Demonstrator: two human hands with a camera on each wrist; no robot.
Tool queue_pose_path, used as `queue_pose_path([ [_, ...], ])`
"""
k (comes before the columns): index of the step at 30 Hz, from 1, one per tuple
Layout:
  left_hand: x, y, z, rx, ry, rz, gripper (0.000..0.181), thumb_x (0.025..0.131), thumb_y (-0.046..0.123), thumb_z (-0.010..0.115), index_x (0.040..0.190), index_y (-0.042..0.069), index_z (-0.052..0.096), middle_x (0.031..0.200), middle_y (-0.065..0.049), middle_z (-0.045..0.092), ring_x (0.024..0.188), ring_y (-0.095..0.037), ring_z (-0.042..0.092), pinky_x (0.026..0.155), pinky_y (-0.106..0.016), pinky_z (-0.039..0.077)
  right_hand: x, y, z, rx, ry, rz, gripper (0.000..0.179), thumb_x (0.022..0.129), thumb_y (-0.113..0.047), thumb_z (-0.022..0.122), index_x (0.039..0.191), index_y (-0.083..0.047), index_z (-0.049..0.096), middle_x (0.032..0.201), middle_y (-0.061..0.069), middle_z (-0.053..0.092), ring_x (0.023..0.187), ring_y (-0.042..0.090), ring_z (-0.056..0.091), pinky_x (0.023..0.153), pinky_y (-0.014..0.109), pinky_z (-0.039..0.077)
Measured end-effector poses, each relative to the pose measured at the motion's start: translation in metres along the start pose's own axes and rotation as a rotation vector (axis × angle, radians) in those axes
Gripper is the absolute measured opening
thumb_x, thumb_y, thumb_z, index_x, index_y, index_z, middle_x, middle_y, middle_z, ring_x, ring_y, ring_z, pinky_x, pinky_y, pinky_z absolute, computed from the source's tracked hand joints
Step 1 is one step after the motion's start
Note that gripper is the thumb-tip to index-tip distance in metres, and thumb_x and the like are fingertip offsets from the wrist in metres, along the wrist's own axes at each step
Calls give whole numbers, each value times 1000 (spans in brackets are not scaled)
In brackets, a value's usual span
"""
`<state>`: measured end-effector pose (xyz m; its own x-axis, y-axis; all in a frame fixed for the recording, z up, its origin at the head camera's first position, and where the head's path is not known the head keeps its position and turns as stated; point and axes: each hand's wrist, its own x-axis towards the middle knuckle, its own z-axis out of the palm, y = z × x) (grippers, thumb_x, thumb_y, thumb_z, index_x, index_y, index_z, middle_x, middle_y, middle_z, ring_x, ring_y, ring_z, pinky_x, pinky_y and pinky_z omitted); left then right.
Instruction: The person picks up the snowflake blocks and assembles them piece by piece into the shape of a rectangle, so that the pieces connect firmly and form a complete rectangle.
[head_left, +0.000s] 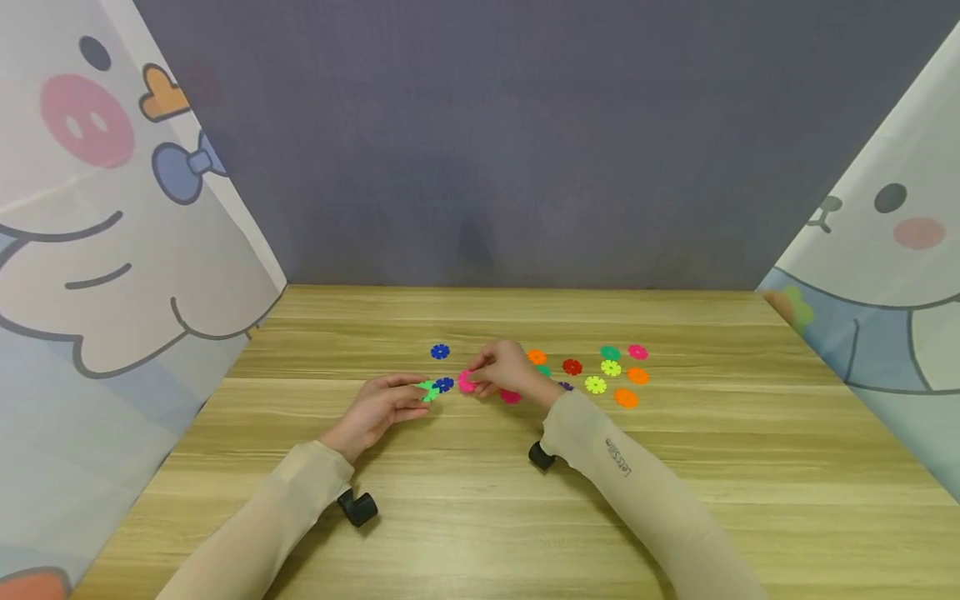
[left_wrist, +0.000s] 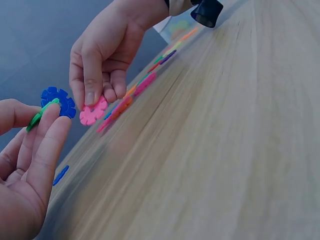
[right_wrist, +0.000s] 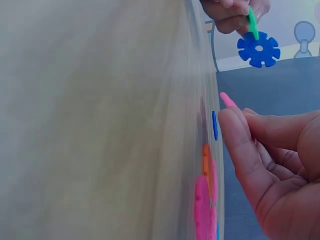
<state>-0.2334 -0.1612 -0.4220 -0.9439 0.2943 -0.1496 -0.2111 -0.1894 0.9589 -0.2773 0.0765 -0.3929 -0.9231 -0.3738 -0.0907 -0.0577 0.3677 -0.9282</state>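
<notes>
Take the red disc [head_left: 572,367] lying flat on the wooden desk [head_left: 450,533] as the landmark. Well to its left, the left hand [head_left: 382,407] pinches a light green disc [head_left: 429,391] between thumb and fingers, the gap between them no wider than the thin piece. A notched blue disc [head_left: 444,385] is joined to that green one at an angle, on the side toward the red disc, and both wrist views show this pair held up off the desk. Between the pair and the red disc, the right hand [head_left: 504,367] grips a pink disc [head_left: 467,382] by its edge, thumb against bent fingers; it stands near the blue piece, apart from it. A loose blue disc [head_left: 439,352] lies to the left of the red disc and slightly farther from the person. Just left of the red disc are an orange disc [head_left: 537,357] and a teal disc [head_left: 543,371]; a purple disc [head_left: 566,386], partly covered by the right forearm, lies just nearer the person. To the red disc's right are two yellow discs [head_left: 596,384], with a dark green disc [head_left: 610,353] beside the farther one, and beyond these two orange pieces [head_left: 626,398] and a magenta disc [head_left: 637,352].
</notes>
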Motion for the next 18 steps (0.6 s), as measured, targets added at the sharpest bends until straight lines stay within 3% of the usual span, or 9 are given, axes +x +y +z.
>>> queue_pose_path([
  [18, 7, -5, 20, 8, -59, -13, 37, 93, -11, 56, 128, -20, 51, 92, -8, 69, 78, -17, 71, 77, -30, 60, -37, 18, -24, 147, 10, -44, 11, 91, 10, 63, 100, 16, 66, 80, 16, 69, 59, 17, 68, 60, 36, 61],
])
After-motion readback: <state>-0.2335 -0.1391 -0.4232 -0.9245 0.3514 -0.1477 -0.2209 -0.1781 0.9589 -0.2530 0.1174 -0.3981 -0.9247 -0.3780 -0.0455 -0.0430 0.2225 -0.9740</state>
